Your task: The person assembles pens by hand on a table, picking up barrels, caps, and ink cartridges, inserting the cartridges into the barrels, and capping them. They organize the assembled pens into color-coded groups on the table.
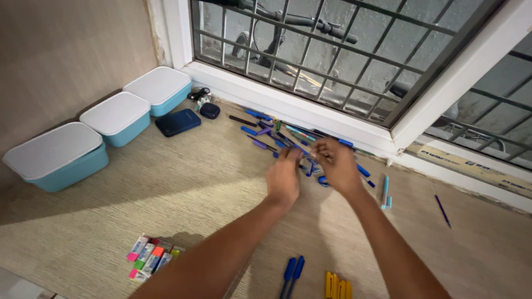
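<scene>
Near me lie yellow pens [337,288]. My left hand [284,178] and right hand [334,164] pinch together on one pen in the scattered pile [277,135] by the window frame [310,111]; it may slip if I pull unevenly.

boxes [116,116] left, perhaps pens [277,135] by window [343,50]
</scene>
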